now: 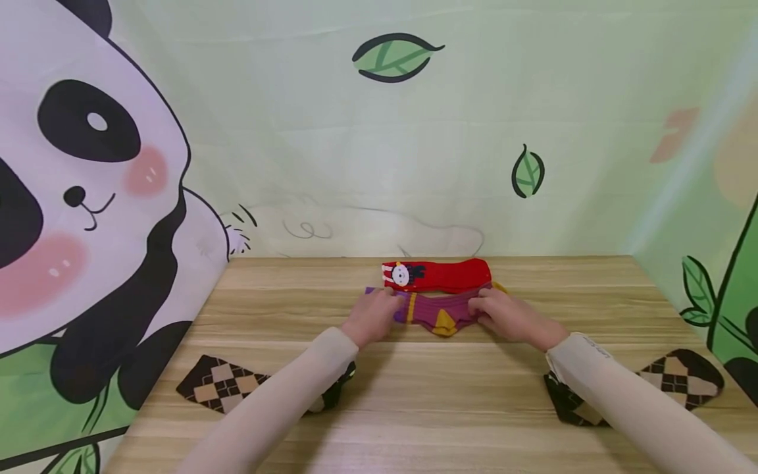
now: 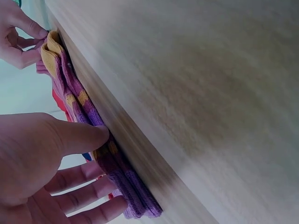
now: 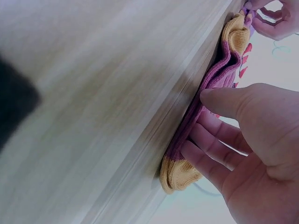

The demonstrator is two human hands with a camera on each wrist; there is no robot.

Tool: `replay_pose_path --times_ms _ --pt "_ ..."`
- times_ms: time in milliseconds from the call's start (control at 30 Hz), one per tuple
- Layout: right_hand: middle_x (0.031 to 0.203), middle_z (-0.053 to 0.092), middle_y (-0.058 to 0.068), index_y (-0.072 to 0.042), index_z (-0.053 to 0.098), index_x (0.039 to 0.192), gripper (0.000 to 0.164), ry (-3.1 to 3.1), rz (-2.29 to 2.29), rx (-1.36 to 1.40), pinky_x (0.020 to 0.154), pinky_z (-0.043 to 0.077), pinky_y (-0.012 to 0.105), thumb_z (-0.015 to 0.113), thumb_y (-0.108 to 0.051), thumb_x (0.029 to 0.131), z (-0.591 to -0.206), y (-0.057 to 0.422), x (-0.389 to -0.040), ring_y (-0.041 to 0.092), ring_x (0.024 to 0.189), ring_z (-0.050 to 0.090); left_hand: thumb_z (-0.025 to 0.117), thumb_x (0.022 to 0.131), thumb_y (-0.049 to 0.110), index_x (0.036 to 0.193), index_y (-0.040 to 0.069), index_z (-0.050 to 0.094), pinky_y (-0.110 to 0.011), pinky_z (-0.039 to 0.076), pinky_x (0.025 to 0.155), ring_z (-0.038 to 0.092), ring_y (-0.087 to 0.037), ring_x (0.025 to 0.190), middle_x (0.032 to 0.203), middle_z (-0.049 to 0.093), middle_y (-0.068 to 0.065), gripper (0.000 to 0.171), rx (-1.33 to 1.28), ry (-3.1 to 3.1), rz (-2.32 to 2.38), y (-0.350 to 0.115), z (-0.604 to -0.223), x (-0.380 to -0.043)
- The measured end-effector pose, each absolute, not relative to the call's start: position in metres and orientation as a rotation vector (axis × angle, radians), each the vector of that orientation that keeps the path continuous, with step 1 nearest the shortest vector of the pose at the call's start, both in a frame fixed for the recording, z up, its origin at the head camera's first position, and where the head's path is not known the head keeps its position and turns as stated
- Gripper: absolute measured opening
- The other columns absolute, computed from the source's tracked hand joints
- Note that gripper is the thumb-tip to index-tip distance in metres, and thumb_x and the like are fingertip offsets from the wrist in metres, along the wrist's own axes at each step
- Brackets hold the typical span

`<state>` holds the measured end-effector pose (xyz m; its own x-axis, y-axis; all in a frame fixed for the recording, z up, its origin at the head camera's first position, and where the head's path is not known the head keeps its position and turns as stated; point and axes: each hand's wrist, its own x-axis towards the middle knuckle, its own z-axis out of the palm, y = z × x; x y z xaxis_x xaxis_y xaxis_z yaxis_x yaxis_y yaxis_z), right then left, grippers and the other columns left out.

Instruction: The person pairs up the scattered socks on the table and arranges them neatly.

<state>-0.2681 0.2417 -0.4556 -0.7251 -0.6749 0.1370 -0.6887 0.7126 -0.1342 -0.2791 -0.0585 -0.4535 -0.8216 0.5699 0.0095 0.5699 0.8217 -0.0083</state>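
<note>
A pair of purple socks (image 1: 431, 308) with yellow heels and toes lies laid together, lengthwise across the far part of the table. My left hand (image 1: 372, 317) pinches it near the striped cuff end, and in the left wrist view the thumb (image 2: 88, 137) presses on the knit. Toward the toe end, my right hand (image 1: 510, 315) holds the foot part between thumb and fingers. The yellow toe (image 3: 176, 176) sticks out past those fingers in the right wrist view. Right behind lies a red sock (image 1: 456, 276) with a white-faced cartoon figure at its left end.
Nearer on the wooden table (image 1: 438, 401), one argyle sock (image 1: 222, 385) lies at the left and another argyle sock (image 1: 681, 378) at the right, each partly hidden beneath a forearm. A printed panda backdrop (image 1: 331, 151) rises behind the table's far edge.
</note>
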Motion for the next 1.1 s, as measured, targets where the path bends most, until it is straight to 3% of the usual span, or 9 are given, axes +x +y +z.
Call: replay_pose_path --times_ms 1100 --pt "0.087 0.057 0.000 -0.013 0.065 0.090 0.016 -2.839 0.274 1.104 0.074 0.051 0.036 0.076 -0.002 0.090 -0.4574 0.2408 -0.2725 0.018 0.080 0.051 0.072 0.096 0.012 0.128 0.011 0.068 -0.040 0.058 0.090 0.066 -0.025 0.108 0.119 0.069 -0.011 0.031 -0.928 -2.997 -0.009 -0.0599 -0.4548 -0.2837"
